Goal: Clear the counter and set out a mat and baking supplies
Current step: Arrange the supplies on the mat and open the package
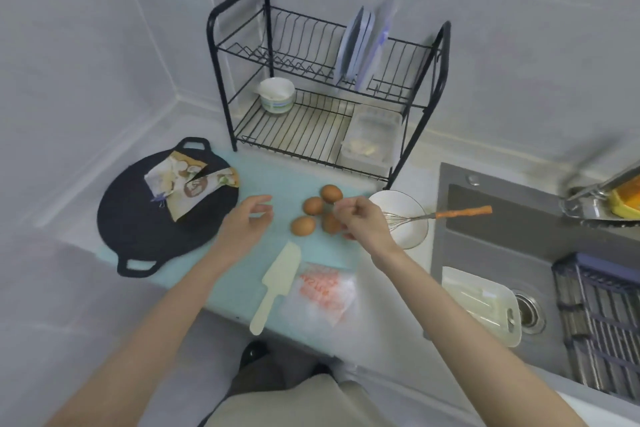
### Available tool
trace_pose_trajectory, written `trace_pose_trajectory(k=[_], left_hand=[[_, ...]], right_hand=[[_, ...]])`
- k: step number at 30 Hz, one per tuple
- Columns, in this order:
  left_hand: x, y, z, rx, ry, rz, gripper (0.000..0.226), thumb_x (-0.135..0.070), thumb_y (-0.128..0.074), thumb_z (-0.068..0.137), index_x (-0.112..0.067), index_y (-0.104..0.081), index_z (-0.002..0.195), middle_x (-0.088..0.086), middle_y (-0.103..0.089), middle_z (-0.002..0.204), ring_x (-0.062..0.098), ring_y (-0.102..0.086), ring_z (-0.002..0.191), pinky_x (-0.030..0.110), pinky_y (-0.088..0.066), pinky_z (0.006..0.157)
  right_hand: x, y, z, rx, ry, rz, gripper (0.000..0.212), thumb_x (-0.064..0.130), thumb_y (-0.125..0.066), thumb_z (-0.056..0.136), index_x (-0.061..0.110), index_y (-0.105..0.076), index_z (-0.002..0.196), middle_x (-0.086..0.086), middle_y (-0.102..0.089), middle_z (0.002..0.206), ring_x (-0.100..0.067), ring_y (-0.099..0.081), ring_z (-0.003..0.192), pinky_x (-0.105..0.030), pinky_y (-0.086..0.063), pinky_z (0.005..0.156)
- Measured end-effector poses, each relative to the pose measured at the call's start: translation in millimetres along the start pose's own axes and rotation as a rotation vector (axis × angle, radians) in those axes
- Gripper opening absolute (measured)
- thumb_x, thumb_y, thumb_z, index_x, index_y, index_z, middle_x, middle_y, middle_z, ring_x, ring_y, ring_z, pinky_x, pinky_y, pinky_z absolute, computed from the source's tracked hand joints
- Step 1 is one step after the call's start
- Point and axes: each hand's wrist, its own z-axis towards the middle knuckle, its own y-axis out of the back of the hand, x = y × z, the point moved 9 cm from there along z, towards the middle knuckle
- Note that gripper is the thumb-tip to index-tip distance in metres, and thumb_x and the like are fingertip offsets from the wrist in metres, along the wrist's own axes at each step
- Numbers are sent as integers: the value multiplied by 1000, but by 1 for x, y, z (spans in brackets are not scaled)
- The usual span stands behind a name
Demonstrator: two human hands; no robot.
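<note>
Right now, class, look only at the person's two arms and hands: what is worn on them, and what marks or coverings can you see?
Nothing is worn. The left hand and right hand are bare, with no gloves, rings or watch visible. Both forearms are uncovered as far as the picture's lower edge; no sleeves show. No markings can be made out.

A: The dish rack looks like black coated metal wire with a slight sheen. And the pan?

B: Matt black, faintly rough, with a crinkled printed packet of glossy paper or foil on it. The mat is pale teal, smooth and dull.

A: The eggs have matt brown shells. The bowl is glossy white ceramic, the whisk bright metal wire with an orange handle.

B: The spatula seems smooth cream plastic, the bag thin clear plastic printed in red. The sink is dull grey; its material I cannot tell.
</note>
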Motion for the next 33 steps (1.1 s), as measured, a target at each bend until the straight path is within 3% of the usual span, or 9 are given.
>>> trace_pose_trajectory(k=[3,9,13,16,20,23,26,30,33], left_hand=[[14,36,-8,-32,25,1,29,-17,-54,94,-23,-55,123,-4,-60,112,11,-61,93,38,-51,80],[44,100,2,-96,46,52,34,-19,-53,95,-22,-53,128,-7,-60,114,10,-59,96,15,-42,73],[63,142,25,-95,47,128,33,-21,-51,96,-21,-51,129,-7,-57,121,7,-50,102,20,-39,79],[82,165,49,-54,58,145,35,-22,-52,95,-18,-50,130,-2,-57,127,15,-54,112,23,-41,86],[107,183,74,3,100,150,38,-22,-53,95,-18,-49,133,2,-53,134,19,-53,119,28,-45,92],[126,188,87,65,178,144,39,-23,-52,96,-18,-48,134,3,-51,137,21,-51,124,36,-43,101],[140,182,94,176,209,166,40,-26,-51,96,-19,-46,136,1,-51,137,19,-49,126,35,-40,102],[147,169,95,283,227,147,40,-24,-49,97,-20,-45,137,-1,-50,138,17,-47,127,33,-39,101],[144,159,94,341,213,131,39,-23,-48,98,-20,-46,136,-1,-50,138,17,-46,127,31,-39,99]], right_hand=[[7,-45,9,74,26,-45,15,9,-57,90,23,-61,87,11,-57,70,-10,-54,63,-20,-43,57],[13,-118,32,170,-9,-69,12,9,-57,90,20,-60,95,11,-57,73,-8,-53,61,-18,-45,51],[11,-172,50,202,-107,-69,18,12,-60,90,16,-57,108,3,-62,91,-12,-58,74,-26,-52,69],[6,-212,69,139,-212,-34,30,19,-64,89,16,-50,116,-7,-60,111,-20,-58,91,-33,-55,76],[1,-241,97,-26,-360,36,53,29,-64,89,15,-36,133,-12,-54,120,-24,-58,102,-33,-56,77],[-8,-253,112,-114,-456,114,59,28,-67,87,11,-35,134,-12,-54,119,-26,-59,100,-31,-56,71],[-19,-267,120,-129,-531,192,53,22,-69,86,3,-45,129,-13,-63,114,-25,-66,89,-30,-56,59],[-21,-276,116,-148,-582,358,39,4,-65,87,-1,-49,122,-13,-65,95,-25,-68,78,-37,-57,67],[-20,-266,110,-166,-575,430,41,-1,-64,87,-3,-46,123,-15,-66,94,-26,-68,78,-37,-57,65]])
